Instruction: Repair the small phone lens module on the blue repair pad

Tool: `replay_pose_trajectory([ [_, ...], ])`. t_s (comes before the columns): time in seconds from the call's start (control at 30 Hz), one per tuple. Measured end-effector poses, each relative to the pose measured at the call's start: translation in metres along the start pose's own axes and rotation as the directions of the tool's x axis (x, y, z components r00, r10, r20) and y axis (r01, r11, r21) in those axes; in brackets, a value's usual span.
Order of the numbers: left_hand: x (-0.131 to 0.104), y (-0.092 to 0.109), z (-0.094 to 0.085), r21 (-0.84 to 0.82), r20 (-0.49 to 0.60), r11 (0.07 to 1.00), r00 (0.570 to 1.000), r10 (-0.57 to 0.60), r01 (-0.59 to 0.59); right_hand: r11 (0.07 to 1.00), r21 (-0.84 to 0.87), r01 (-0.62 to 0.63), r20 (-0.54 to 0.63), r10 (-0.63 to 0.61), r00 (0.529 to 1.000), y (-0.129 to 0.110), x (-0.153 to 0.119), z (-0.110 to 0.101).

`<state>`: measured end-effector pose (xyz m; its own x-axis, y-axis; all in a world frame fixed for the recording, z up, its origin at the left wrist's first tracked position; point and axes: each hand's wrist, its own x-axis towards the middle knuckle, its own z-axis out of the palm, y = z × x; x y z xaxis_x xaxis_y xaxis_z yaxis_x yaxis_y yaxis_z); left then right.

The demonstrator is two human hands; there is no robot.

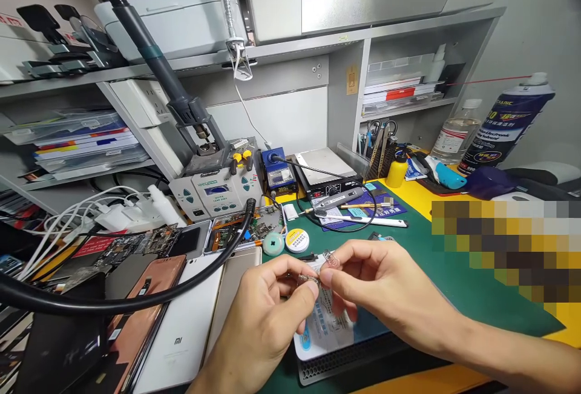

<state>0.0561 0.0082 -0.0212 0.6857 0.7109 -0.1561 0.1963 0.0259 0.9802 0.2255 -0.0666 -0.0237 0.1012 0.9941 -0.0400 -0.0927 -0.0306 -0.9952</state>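
Note:
My left hand (275, 315) is closed in a pinch on a small metal piece (308, 279), mostly covered by the thumb and too small to name. Beside it, the fingertips of my right hand (385, 279) grip a thin coiled wire (331, 258) that resembles a small spring. The two hands nearly meet, thumbs close together. Below them lies a white and blue printed card or packet (313, 348), partly hidden by the fingers. It rests over a dark perforated tray-like piece (322, 373) on the green mat (445, 267).
Several phones and back covers, including a white phone (175, 327), lie at left beneath a thick black hose (149, 304). Behind stand a soldering station (220, 194) and a flat heating plate (327, 167). A brush (363, 219) lies on the mat; a spray can (506, 121) stands at right.

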Motion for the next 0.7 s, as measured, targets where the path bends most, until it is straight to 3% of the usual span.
replay_pose_trajectory([
  [0.7, 0.0001, -0.0011, -0.0014, -0.075, 0.012, 0.994, 0.997, -0.076, 0.076, 0.986, -0.135, 0.095, -0.005, -0.096, 0.995, 0.0062, -0.0023, 0.0041],
])
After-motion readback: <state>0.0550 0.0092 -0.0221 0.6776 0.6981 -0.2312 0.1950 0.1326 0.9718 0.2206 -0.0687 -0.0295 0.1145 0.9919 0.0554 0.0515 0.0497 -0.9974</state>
